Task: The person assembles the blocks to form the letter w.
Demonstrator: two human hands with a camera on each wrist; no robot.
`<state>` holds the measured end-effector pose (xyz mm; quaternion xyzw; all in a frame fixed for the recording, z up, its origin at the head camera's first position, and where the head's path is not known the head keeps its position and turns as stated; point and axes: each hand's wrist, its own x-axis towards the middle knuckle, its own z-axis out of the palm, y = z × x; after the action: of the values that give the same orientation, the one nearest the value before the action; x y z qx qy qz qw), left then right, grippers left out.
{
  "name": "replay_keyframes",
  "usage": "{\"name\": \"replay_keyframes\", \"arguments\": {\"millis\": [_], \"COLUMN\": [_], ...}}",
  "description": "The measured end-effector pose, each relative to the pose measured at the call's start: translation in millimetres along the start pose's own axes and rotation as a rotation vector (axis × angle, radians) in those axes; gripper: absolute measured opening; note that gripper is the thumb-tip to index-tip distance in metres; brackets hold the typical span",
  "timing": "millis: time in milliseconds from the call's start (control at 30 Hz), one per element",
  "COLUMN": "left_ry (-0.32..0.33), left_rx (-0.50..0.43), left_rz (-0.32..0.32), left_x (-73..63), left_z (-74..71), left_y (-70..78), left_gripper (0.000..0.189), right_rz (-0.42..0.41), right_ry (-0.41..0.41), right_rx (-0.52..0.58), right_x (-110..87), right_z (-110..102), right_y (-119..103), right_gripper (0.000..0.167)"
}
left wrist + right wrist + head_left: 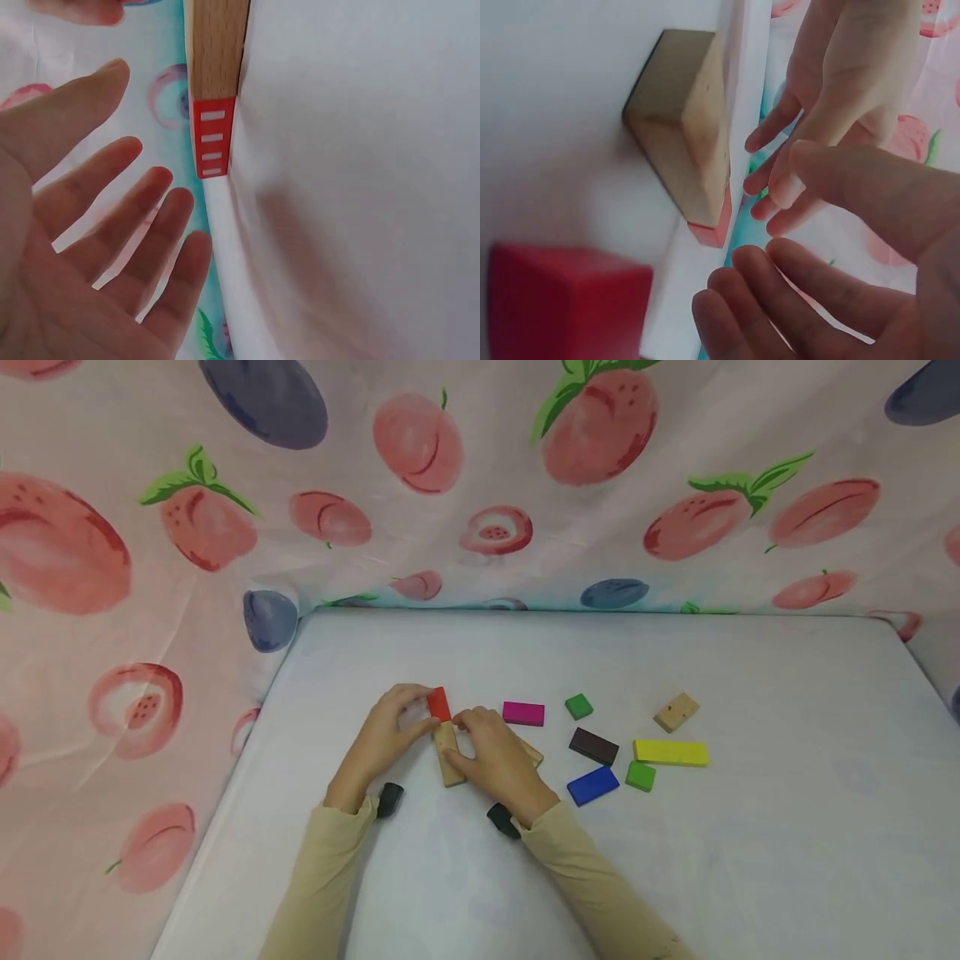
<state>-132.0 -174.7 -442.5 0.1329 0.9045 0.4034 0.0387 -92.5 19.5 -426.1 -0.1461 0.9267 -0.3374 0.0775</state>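
Note:
A red block (439,705) with white rectangles (212,138) on its side touches the end of a long plain wooden block (451,766), the two in a line on the white table. My left hand (381,739) is beside the red block on the left, its fingers spread and apart from it in the left wrist view. On the other side, my right hand (501,758) hovers near the wooden block, fingers loosely bent and holding nothing in the right wrist view. Another wooden piece (534,752) is partly hidden behind the right hand.
To the right lie a magenta block (523,714), two green pieces (579,706), a dark brown block (594,746), a blue block (593,786), a yellow block (671,752) and a dotted wooden block (677,712). A fruit-print cloth (420,539) hangs behind the table.

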Motion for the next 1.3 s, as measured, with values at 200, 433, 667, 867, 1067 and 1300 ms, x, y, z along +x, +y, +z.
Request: {"name": "replay_keyframes", "arguments": {"millis": [200, 433, 667, 867, 1067, 1300], "left_ry": [-0.013, -0.020, -0.018, -0.043, -0.095, -0.149], "left_rx": [0.058, 0.099, 0.151, 0.137, 0.095, 0.156], "left_rz": [-0.015, -0.014, 0.012, 0.016, 0.062, 0.085], "left_x": [-7.0, -19.0, -28.0, -30.7, -29.1, -27.2], "left_z": [1.6, 3.8, 6.3, 8.8, 10.2, 12.3], "left_y": [5.8, 9.0, 11.6, 12.0, 8.7, 6.5], "left_gripper": [0.049, 0.050, 0.051, 0.052, 0.053, 0.059], "right_rz": [-0.015, -0.064, -0.099, -0.115, -0.130, -0.141], "right_ry": [-0.024, -0.013, -0.007, -0.028, -0.069, -0.095], "right_rx": [-0.033, -0.061, -0.068, -0.089, -0.136, -0.164], "right_x": [-7.2, -20.2, -30.8, -36.1, -41.3, -44.2], "right_z": [-9, -18, -24, -27, -27, -28], "right_y": [3, 5, 11, 16, 24, 32], "right_gripper": [0.043, 0.042, 0.041, 0.040, 0.040, 0.038]}}
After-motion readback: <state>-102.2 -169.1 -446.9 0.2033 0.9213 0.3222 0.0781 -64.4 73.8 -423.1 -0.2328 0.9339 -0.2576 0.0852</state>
